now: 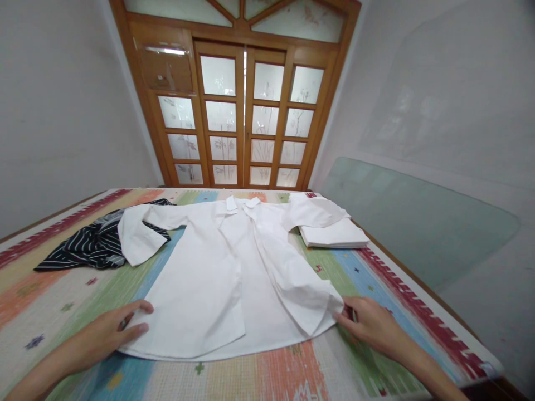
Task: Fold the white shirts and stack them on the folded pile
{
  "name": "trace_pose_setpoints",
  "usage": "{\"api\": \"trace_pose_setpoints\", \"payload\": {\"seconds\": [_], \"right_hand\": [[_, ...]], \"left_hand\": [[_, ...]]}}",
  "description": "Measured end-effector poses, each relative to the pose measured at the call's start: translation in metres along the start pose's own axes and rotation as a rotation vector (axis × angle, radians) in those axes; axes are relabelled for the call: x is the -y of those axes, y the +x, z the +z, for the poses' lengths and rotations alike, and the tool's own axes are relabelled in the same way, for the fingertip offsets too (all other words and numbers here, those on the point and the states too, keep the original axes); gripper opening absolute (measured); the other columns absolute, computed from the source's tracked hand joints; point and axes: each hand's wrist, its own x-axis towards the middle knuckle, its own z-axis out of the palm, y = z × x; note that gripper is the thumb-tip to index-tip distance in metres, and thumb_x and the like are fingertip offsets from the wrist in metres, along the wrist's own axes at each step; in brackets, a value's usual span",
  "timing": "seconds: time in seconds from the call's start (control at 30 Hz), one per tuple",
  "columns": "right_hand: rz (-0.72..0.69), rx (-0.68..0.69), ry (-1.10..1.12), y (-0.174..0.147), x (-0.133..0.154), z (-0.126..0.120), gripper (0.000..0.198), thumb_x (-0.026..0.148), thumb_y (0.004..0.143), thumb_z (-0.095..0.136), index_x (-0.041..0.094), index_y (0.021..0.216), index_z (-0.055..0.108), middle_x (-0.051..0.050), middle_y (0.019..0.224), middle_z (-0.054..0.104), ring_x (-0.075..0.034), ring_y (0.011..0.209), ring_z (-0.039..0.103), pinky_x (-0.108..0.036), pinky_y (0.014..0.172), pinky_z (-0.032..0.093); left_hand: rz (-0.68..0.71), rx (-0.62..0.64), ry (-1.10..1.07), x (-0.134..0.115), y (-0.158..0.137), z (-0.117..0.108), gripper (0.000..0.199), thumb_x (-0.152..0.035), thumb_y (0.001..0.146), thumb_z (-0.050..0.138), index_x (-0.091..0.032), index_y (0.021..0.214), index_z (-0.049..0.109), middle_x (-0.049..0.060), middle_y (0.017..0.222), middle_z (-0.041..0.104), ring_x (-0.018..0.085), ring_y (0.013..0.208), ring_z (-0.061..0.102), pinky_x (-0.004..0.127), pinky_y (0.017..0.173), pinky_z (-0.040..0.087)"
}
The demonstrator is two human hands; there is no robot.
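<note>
Head feed, near to far: I have a flat surface under a multicoloured striped cover (225, 384), banded orange, cream, green and blue, with small star and cross motifs and dark red borders along both sides. The left hand (115, 329) is at the near left corner of a white shirt (196, 289), thumb and forefinger parted on the cloth; whether the tucked fingers hold the edge I cannot tell. The right hand (361, 318) pinches the near right corner of the hem. The shirt lies mid-cover, front unfastened, collar at the far end. Obstructions, as I log them: its left sleeve overlaps a crumpled black-and-white striped garment (94, 239); its right sleeve rests across a folded white cloth (330, 238). Beyond the right edge, a pale green panel (418, 217) sits against the right wall (468, 83). At the back, wooden doors (239, 111) with frosted, plant-patterned panes; plain left wall (62, 111).
</note>
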Motion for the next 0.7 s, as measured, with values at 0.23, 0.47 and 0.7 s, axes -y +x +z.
{"api": "trace_pose_setpoints", "payload": {"seconds": [0.23,0.47,0.7], "right_hand": [[-0.384,-0.401,-0.162,0.016,0.009,0.014,0.055,0.010,0.074,0.053,0.026,0.128,0.054,-0.012,0.128,0.056,-0.030,0.116,0.054,-0.048,0.094,0.048],[-0.575,-0.371,-0.149,0.024,0.023,0.013,0.029,0.002,0.080,0.043,0.021,0.091,0.060,-0.006,0.087,0.062,-0.019,0.081,0.058,-0.030,0.071,0.048],[-0.720,-0.194,-0.248,0.015,0.038,0.022,0.025,0.005,0.091,0.036,0.020,0.094,0.056,-0.002,0.079,0.056,-0.014,0.064,0.051,-0.026,0.057,0.037]], "left_hand": [[0.182,-0.121,0.169,-0.070,0.038,0.006,0.048,-0.063,0.070,0.053,-0.022,0.089,0.068,0.008,0.086,0.069,0.027,0.081,0.063,0.037,0.080,0.048],[0.385,0.106,-0.048,-0.166,0.088,0.076,0.040,-0.051,0.081,0.054,-0.020,0.104,0.062,0.005,0.082,0.069,0.020,0.074,0.064,0.031,0.074,0.048],[0.195,0.086,-0.232,-0.209,0.184,0.146,0.055,-0.034,0.083,0.059,-0.015,0.133,0.043,0.019,0.127,0.058,0.014,0.070,0.066,0.026,0.067,0.048]]}}
